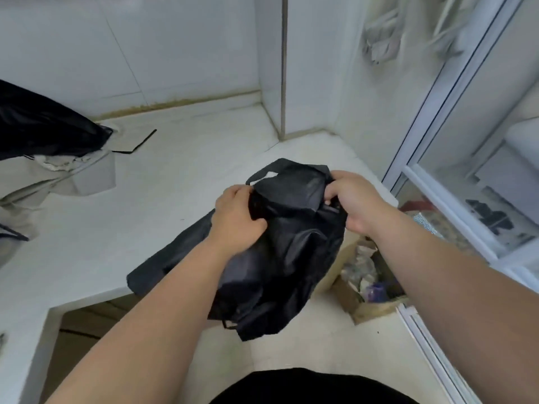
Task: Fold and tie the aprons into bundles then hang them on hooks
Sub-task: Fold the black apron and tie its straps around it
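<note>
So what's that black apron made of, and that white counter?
Black apron: likely thin woven fabric, perhaps polyester, faint sheen; it crumples into soft folds. Counter: hard, matte off-white, maybe stone or plastered concrete; flat with a crisp edge, slightly stained.

Single head-worn wide-angle view, facing forward-down, close over counter (175,199).

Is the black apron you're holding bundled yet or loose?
Loosely bunched, untied: left hand and right hand grip the black apron at top; rest hangs slack.
</note>
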A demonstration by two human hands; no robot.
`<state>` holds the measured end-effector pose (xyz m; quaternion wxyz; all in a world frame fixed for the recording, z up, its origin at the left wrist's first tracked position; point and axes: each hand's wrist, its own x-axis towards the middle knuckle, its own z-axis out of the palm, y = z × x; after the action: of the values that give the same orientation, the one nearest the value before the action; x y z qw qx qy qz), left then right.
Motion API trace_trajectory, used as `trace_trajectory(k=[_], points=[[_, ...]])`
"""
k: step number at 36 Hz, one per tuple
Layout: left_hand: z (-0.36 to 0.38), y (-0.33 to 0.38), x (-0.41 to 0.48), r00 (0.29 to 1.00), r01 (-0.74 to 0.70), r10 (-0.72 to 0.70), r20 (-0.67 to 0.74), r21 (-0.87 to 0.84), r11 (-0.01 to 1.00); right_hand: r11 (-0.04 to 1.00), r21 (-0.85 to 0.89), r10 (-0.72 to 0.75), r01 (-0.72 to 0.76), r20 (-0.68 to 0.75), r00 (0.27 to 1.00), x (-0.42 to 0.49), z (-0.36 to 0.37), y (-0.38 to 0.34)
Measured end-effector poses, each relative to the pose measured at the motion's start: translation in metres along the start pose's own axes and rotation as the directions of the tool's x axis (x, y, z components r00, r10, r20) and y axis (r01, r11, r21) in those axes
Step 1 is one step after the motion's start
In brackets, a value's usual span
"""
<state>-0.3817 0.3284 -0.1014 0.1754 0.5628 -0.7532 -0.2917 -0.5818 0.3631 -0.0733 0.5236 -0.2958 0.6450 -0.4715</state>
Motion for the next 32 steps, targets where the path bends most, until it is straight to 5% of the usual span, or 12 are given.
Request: trace_trajectory(k=[3, 5, 8, 12, 18, 26, 30, 32], points=[[0.008, 0.026, 0.011, 0.995, 0.046, -0.051, -0.088, -0.056, 0.997, 0.999, -0.014, -0.029, 0.029, 0.018, 0.999, -0.001, -0.025, -0.013], [0.011, 0.042, 0.021, 0.992, 0.100, -0.085, 0.096, -0.164, 0.981, 0.999, -0.012, -0.043, 0.043, 0.038, 0.998, -0.001, -0.041, -0.023], [0.017, 0.064, 0.023, 0.888, 0.268, -0.088, 0.452, -0.352, 0.897, 0.997, -0.022, -0.073, 0.076, 0.103, 0.992, -0.001, -0.053, -0.035], [0.035, 0.075, 0.025, 0.850, 0.308, -0.017, 0.527, -0.471, 0.827, 0.992, -0.059, -0.097, 0.107, 0.159, 0.983, 0.002, -0.062, -0.044], [0.027, 0.066, 0.023, 0.909, 0.304, -0.022, 0.416, -0.627, 0.717, 0.959, -0.210, -0.180, 0.188, 0.055, 0.982, 0.015, -0.064, -0.051], [-0.009, 0.023, -0.004, 0.941, 0.339, -0.258, 0.221, -0.565, 0.752, 0.841, -0.355, -0.460, 0.409, -0.070, 0.885, 0.020, -0.025, -0.053], [-0.034, 0.004, -0.028, 0.941, 0.249, -0.315, -0.125, -0.377, 0.892, 0.953, -0.138, -0.277, 0.268, -0.050, 0.959, 0.004, 0.003, -0.061], [-0.045, -0.006, -0.044, 0.911, 0.194, -0.324, -0.257, -0.426, 0.884, 0.984, 0.021, -0.176, 0.176, 0.013, 0.984, -0.005, 0.015, -0.064]])
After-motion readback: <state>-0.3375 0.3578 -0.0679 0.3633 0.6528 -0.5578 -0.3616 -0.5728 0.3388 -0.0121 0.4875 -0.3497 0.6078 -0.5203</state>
